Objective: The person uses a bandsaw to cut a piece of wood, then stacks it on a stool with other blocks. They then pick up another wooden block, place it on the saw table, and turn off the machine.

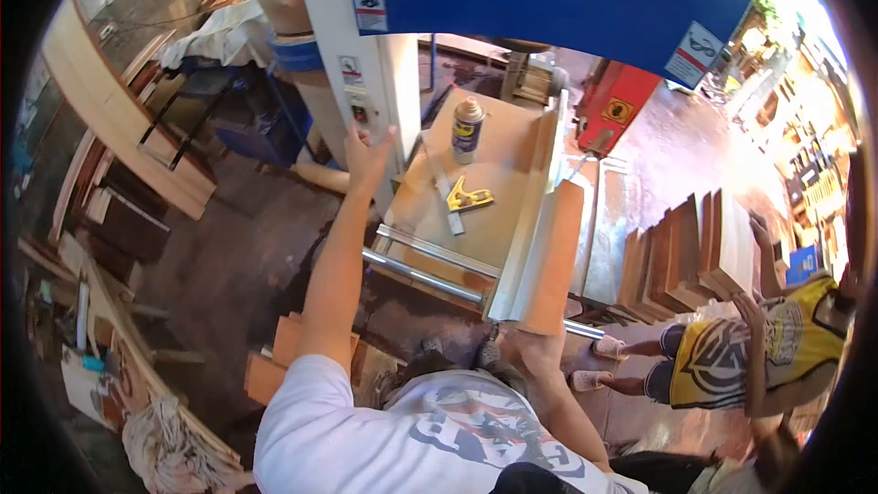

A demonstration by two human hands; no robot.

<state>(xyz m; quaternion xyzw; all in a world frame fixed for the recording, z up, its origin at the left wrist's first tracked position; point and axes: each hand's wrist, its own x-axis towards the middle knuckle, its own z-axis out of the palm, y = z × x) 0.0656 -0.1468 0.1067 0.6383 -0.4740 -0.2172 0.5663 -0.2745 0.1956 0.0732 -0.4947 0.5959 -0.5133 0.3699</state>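
My left hand [368,157] reaches up to the switch box [358,113] on the white machine column [400,82]. Its fingers are apart, with the tips right at the lower edge of the box. Low in front of me, my right hand [535,349] grips the near end of a reddish wooden board [554,261]. The board lies along a metal fence [519,274] on the saw table. Left of the fence, a spray can [467,131] stands upright on a wooden panel [503,151], close to a yellow-headed combination square [468,196].
A blue machine cover [558,0] hangs overhead, with a red guard [615,108] below. At right, a person in a yellow jersey [732,361] has hands at a row of upright boards [686,252]. Metal rails [425,274] cross the table's near edge. Planks [119,119] stand at left.
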